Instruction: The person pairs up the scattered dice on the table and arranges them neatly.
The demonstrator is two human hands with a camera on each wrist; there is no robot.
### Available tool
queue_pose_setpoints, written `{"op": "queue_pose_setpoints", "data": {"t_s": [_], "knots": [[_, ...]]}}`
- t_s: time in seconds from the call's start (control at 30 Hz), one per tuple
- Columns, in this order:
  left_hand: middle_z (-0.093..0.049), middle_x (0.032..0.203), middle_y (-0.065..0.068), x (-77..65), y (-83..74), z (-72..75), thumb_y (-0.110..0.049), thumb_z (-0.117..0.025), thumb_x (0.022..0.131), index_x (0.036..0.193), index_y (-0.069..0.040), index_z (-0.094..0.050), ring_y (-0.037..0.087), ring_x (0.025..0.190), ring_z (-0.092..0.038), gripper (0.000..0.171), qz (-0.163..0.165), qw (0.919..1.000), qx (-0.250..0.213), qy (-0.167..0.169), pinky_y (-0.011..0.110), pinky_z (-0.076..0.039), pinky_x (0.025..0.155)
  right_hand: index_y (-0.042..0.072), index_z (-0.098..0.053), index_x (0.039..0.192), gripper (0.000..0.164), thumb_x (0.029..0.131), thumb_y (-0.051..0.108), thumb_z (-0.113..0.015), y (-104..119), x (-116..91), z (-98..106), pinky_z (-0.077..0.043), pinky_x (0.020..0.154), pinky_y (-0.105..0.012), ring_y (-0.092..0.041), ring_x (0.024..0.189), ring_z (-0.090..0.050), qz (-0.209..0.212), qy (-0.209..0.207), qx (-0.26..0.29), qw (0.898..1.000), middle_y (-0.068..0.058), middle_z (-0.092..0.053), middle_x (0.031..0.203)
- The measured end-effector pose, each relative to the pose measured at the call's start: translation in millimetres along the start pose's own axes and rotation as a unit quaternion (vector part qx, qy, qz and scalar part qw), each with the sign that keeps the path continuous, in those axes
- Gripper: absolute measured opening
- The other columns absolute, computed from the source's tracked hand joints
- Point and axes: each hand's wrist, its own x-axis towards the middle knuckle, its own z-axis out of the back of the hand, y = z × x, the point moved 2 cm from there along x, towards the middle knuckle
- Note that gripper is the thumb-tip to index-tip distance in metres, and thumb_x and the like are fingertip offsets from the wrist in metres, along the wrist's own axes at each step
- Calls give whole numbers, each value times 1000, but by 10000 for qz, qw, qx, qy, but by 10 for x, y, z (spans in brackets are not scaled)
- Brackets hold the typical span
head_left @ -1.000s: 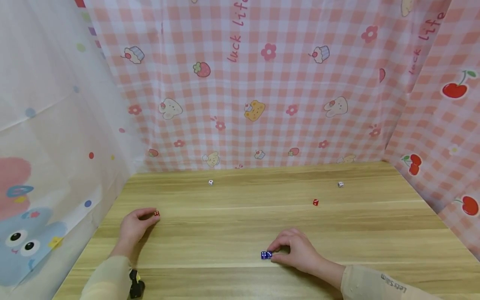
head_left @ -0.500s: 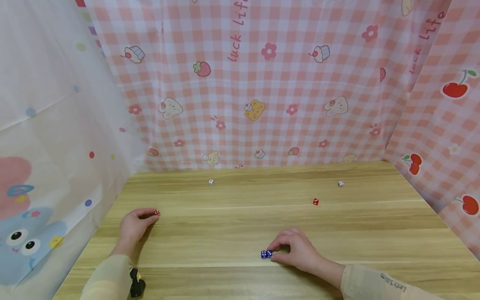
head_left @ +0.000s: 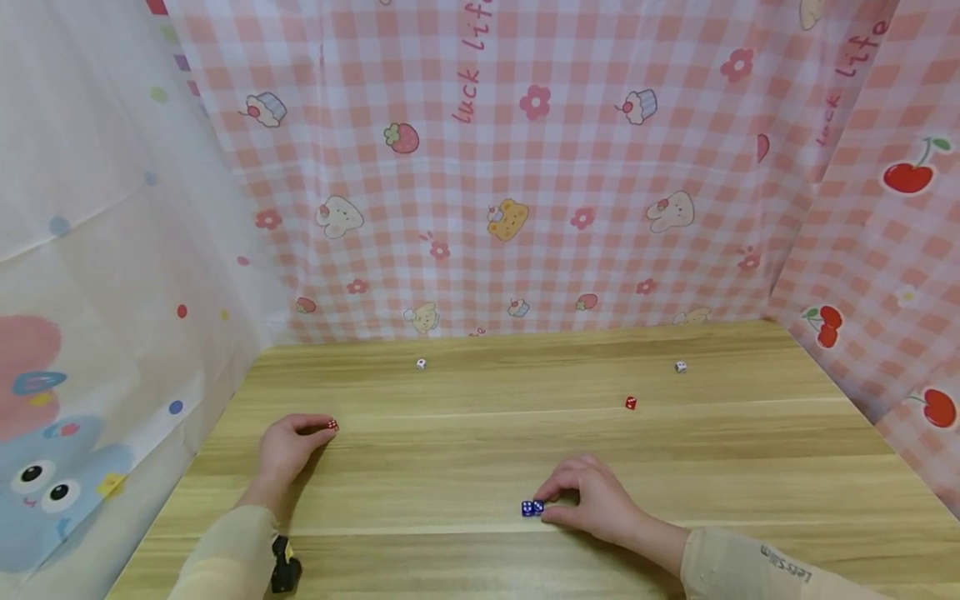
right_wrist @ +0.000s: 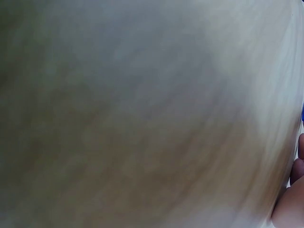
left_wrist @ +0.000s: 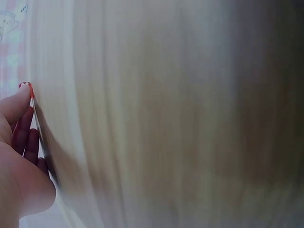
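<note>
On the left of the table, my left hand [head_left: 288, 448] pinches a small red die [head_left: 333, 425] between thumb and forefinger. The left wrist view shows a red edge of that die [left_wrist: 26, 85] at the thumb tip. Near the front middle, two blue dice sit side by side, a left one [head_left: 527, 508] and a right one [head_left: 538, 507]. My right hand [head_left: 596, 502] holds the right blue die between thumb and forefinger. Only a sliver of blue and part of the right hand [right_wrist: 290, 204] show at the edge of the right wrist view.
Another red die [head_left: 631, 402] lies right of centre, farther back. White dice stand near the back edge, one left of centre [head_left: 422, 364] and one at the right [head_left: 680, 367]. Patterned cloth [head_left: 450, 167] hangs behind the wooden table [head_left: 450, 467]. A black device [head_left: 285, 567] is at the left sleeve.
My left hand has moved a little to the right with the red die in its fingers. My right hand and the blue dice have stayed in place.
</note>
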Motion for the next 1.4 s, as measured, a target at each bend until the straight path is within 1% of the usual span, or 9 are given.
{"op": "queue_pose_setpoints", "data": {"t_s": [0.2, 0.33, 0.5, 0.63, 0.97, 1.17, 1.4], "knots": [[-69, 112, 20, 10, -85, -114, -14, -76, 87, 108, 1, -74, 37, 111, -60, 26, -276, 9996, -11, 79, 47, -44, 98, 31, -78, 89, 17, 76, 25, -86, -14, 5, -13, -40, 82, -33, -6, 92, -50, -115, 29, -43, 9999, 25, -63, 89], [-68, 114, 20, 2, -133, -191, -14, -77, 86, 107, 0, -75, 38, 111, -60, 24, -418, 9990, 48, 156, 49, -43, 98, 31, -78, 88, 17, 75, 25, -86, -13, 7, -13, -41, 82, -34, -6, 92, -51, -71, 2, -62, 10000, 25, -63, 89], [-70, 110, 17, -11, -200, -301, -12, -78, 85, 103, -2, -76, 36, 108, -61, 20, -581, 9981, 7, 224, 47, -44, 98, 32, -78, 88, 17, 75, 26, -87, -2, 2, -7, -41, 83, -34, -7, 93, -51, -38, -28, -59, 10000, 25, -63, 88], [-71, 107, 13, -23, -260, -375, -12, -79, 84, 99, -4, -78, 33, 106, -62, 17, -657, 9975, -41, 255, 45, -44, 97, 32, -78, 88, 16, 76, 27, -86, 13, -2, 2, -41, 83, -35, -7, 93, -51, -4, -39, -73, 10000, 24, -64, 89], [-71, 103, 10, -86, -428, -516, -8, -79, 83, 96, -5, -79, 31, 103, -63, 13, -812, 9961, -136, 328, 44, -46, 96, 31, -78, 88, 16, 76, 27, -86, 12, 3, 4, -41, 83, -35, -8, 94, -51, 24, -43, -66, 10000, 24, -64, 89], [-72, 95, 6, -129, -558, -680, -6, -81, 80, 91, -7, -79, 28, 97, -65, 11, -1114, 9930, -125, 365, 43, -48, 92, 31, -78, 88, 16, 76, 27, -87, 11, -4, 1, -41, 82, -35, -7, 92, -51, 99, -117, -83, 9998, 24, -64, 88], [-72, 92, 1, -200, -709, -888, -4, -82, 79, 89, -10, -80, 24, 94, -64, 12, -1395, 9881, -232, 605, 42, -48, 90, 30, -78, 88, 15, 77, 28, -86, 22, 0, 18, -40, 80, -32, -6, 90, -50, 10, -12, 66, 10000, 22, -64, 89]]}}
